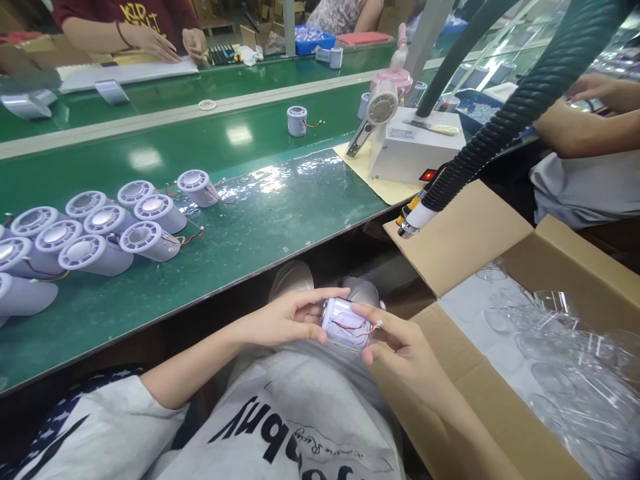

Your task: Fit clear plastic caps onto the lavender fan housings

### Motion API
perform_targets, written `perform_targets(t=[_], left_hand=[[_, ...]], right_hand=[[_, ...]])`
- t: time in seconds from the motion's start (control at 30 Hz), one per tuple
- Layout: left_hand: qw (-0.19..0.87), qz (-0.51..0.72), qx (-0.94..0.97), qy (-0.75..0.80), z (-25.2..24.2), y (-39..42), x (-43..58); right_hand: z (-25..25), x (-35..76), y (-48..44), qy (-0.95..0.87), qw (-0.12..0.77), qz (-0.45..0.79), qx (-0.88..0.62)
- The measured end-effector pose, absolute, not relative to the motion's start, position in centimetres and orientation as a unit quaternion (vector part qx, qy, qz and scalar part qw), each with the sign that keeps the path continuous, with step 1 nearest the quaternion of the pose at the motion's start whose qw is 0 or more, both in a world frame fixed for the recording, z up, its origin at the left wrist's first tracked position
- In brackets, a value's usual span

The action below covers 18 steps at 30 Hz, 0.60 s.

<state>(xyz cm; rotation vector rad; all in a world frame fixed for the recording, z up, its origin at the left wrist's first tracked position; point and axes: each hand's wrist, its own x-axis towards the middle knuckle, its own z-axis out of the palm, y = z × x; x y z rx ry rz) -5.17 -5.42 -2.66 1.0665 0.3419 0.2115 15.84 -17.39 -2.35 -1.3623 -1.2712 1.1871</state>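
Over my lap, both hands hold one small white cylindrical fan housing point(344, 324) with thin red and white wires. My left hand point(285, 317) grips its left end, thumb and fingers wrapped around it. My right hand point(400, 343) pinches its right end, where a small wire connector sticks out. Several more white housings point(95, 230) with wires lie on their sides on the green bench point(260, 220) at the left.
An open cardboard box point(475, 240) of clear plastic parts stands at my right. A black ribbed hose point(505, 127) hangs over it, ending near a white machine point(415, 143). A single housing point(297, 121) stands mid-bench. Other people's hands work at the far side point(160, 41) and right point(590, 87).
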Motion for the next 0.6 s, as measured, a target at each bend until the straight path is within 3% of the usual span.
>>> perform_targets(t=[0.43,0.53,0.6], left_hand=[[0.827,0.066,0.516,0.214,-5.5,-6.1,-4.9],[0.729,0.069,0.603,0.315,-4.0,-3.5,-4.9],[0.572,0.112,0.711,0.394,-1.4,1.0,-5.2]], right_hand=[[-4.2,13.8,-17.5,-0.467,0.423,0.535,-0.563],[-4.1,15.6,-16.9,-0.501,0.386,0.456,-0.626],[-4.0,19.7,-16.8,-0.473,0.364,0.368,-0.713]])
